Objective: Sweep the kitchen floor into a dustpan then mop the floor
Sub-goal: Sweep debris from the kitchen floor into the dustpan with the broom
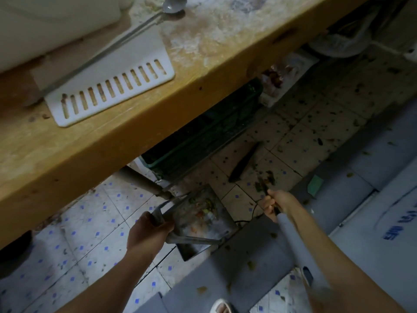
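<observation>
My left hand (147, 231) grips the metal handle of a grey metal dustpan (203, 222) that rests on the tiled floor under the table edge. Food scraps in green and red lie inside the pan. My right hand (274, 204) grips a broom handle (291, 233) with a grey sleeve. The dark broom head (244, 162) lies on the floor beyond the pan. A small heap of green scraps (267, 179) sits on the tiles between the broom head and my right hand.
A wooden table (112, 143) fills the upper left, carrying a white slotted board (112, 86) and a long ladle (173, 5). Under it stand a dark green crate (203, 132) and a table leg (144, 181). Flattened cardboard (372, 199) covers the floor at right. Dirt specks dot the tiles.
</observation>
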The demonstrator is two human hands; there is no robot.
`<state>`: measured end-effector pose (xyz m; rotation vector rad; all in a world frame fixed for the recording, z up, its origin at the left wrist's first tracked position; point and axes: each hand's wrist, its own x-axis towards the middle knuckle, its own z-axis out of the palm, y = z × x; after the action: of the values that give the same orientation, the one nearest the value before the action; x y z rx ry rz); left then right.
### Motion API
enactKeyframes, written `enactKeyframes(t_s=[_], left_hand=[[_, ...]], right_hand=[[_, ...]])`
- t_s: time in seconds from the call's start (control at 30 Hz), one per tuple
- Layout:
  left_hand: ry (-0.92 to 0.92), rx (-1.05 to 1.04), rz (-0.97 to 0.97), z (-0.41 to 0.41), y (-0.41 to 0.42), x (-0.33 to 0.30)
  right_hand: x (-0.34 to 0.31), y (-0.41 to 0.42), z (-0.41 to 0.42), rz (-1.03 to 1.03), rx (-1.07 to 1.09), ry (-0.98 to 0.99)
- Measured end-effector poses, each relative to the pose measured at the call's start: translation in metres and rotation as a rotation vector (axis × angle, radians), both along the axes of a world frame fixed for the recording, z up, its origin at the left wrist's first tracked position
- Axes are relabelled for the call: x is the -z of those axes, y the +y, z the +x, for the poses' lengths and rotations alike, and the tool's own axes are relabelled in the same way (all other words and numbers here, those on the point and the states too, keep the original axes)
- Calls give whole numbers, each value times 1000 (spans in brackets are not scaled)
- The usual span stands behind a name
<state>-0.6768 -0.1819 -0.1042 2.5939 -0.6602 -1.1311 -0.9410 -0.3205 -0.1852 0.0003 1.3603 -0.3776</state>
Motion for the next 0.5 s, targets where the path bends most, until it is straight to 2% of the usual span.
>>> enactKeyframes(t_s=[0.23, 0.5], left_hand=[[57, 13, 1, 12, 17, -8], [56, -16, -21, 26, 45, -23]], right_hand=[[-37, 55, -8, -44, -117, 57], [-46, 108, -5, 102, -396, 153]])
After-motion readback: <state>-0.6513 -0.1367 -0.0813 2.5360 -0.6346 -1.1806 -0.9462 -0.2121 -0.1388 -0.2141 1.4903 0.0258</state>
